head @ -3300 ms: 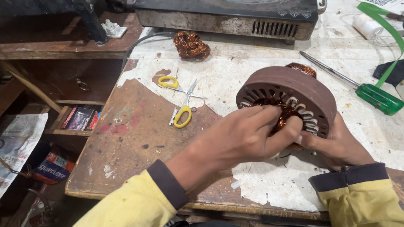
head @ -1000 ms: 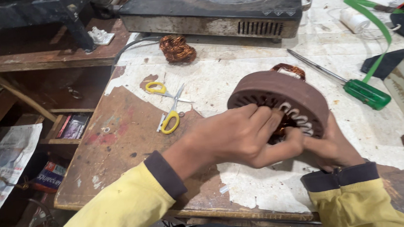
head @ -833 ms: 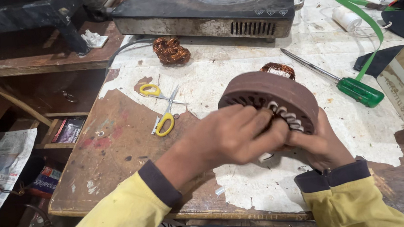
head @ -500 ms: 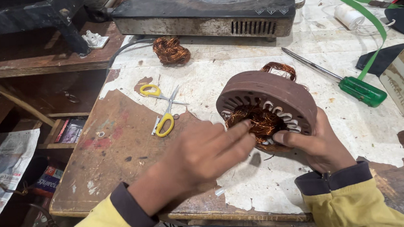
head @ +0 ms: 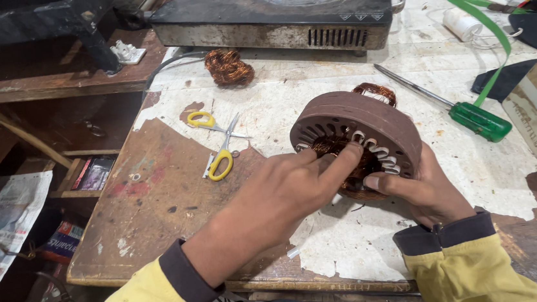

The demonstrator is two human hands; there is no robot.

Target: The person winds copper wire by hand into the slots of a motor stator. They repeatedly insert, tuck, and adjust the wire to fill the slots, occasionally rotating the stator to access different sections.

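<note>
While the left hand lies loosely spread with its fingertips pressed onto the copper windings in the slots of the brown motor stator, the right hand cups the stator from below and tilts its open face toward the person, apparently to steady it. Left of the left hand lie yellow-handled scissors on the worn bench, a loose copper coil lies beyond it, and a green-handled screwdriver lies past the right hand; nothing obstructs either hand.

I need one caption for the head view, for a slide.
Both hands, left and right, press copper windings into a brown motor stator.
</note>
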